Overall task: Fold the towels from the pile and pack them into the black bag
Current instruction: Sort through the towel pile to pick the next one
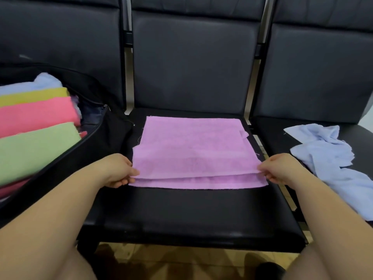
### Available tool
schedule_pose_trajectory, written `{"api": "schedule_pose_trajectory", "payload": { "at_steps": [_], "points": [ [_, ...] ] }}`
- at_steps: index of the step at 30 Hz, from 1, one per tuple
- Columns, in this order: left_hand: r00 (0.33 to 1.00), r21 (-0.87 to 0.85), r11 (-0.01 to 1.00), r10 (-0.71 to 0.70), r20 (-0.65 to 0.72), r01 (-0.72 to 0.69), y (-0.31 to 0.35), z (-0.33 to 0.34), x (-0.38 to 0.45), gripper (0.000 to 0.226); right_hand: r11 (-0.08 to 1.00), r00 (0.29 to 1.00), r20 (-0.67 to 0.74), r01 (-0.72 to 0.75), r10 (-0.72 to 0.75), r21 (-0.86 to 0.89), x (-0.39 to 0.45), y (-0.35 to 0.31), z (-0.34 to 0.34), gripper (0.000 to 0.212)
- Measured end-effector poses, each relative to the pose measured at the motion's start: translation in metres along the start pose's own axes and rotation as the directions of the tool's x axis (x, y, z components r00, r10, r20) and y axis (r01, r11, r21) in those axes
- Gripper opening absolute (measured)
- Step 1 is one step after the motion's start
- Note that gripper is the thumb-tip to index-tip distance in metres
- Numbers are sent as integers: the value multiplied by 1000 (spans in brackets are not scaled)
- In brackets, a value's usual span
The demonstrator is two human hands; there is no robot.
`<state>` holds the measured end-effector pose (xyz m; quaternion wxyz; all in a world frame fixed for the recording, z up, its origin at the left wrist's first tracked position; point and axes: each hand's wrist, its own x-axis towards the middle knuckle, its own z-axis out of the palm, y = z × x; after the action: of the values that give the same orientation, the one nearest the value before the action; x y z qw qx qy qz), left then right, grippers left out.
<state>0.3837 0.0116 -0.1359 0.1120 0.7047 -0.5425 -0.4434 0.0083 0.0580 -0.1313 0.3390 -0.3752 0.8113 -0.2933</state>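
The pink towel (193, 152) lies on the middle seat (191, 215), already doubled once, with its near edges toward the person. The left hand (119, 170) pinches the upper layer's near corner at about 9 o'clock of the towel, thumb on top and fingers curled under; the right hand (279, 168) pinches the matching corner at 3 o'clock in the same way. The upper layer sits a little short of the lower one along the near edge.

The step in hand looks like squaring up this fold, or starting the next one. To do it well, both corners should move together at the same height, so the cloth stays taut between the hands and no crease runs slantwise. The near edges should meet flush before the towel is pressed flat. The far right corner has a small flap turned over at about 1 o'clock; it is worth smoothing before another fold locks it in.

The black bag (105, 142) stands open at 9 o'clock of the seat, with folded towels (38, 130) in green, coral, yellow and pale blue stacked inside. A crumpled blue towel (327, 154) waits on the seat at 3 o'clock, seemingly the last of the pile.
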Motion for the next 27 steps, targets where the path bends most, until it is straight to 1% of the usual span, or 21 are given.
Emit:
{"api": "schedule_pose_trajectory", "payload": {
  "at_steps": [4,7,10,12,14,16,18,19,21,23,25,27],
  "points": [
    [1000,103,995,-3,-7,4,3,3,0,15,988,997,36,-61,67,-143,-4,-1,2,7],
    [1000,154,988,-14,-15,16,4,5,0,20,982,996,45,-74,83,-172,-8,1,-2,9],
    [998,202,978,-55,-15,57,3,5,-2,21,979,992,49,-105,115,-173,-9,7,-1,9],
    [997,235,968,-82,-10,82,3,6,-6,26,972,988,55,-132,145,-195,-10,9,4,9],
    [996,277,957,-85,-21,88,4,9,-11,36,966,989,30,-134,144,-223,-10,10,8,11],
    [996,288,954,-73,-48,84,5,14,-15,38,957,992,12,-117,124,-264,-11,9,10,14],
    [996,252,965,-65,-58,78,3,18,-18,34,954,995,18,-84,93,-289,-15,8,9,16],
    [996,213,974,-70,-57,81,2,18,-19,32,960,997,23,-68,77,-273,-17,8,9,15],
    [996,97,992,-76,-51,81,-1,18,-20,28,989,997,44,-49,56,-141,-22,8,6,6],
    [997,-56,997,-60,-57,56,-5,15,-24,20,999,997,74,-15,12,38,-29,9,1,9],
    [998,-221,975,-16,-62,2,-8,11,-30,13,990,996,88,7,-20,138,-35,13,-4,6],
    [996,-339,938,43,-75,-66,-12,7,-38,9,972,994,103,6,-31,234,-42,15,-8,10]
  ]
}}
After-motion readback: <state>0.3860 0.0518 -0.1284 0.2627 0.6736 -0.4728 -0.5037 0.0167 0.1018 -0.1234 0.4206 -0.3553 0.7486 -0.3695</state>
